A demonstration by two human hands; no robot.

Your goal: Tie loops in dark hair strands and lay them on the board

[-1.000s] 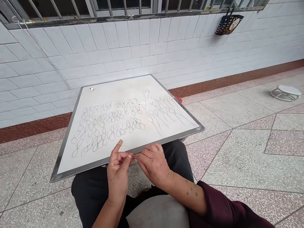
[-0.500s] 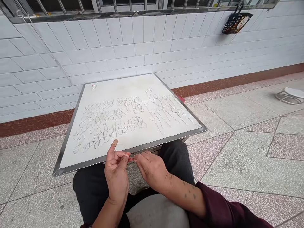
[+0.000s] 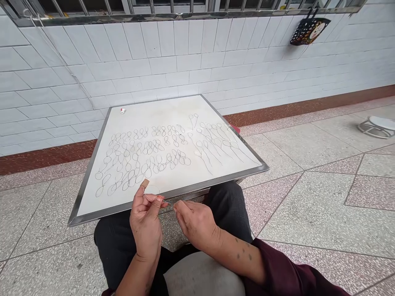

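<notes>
Thin strand in your grip
At the frame's lower centre, your left hand pinches it beside its loop; your right hand, fingers curled, grips it just to the right.

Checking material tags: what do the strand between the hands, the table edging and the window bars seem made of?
Strand: perhaps wire or stiff line, since it holds a curve; too thin to judge finish.
Table edging: likely metal, gray with dull sheen.
Window bars: probably polished metal, given bright reflections.
</notes>
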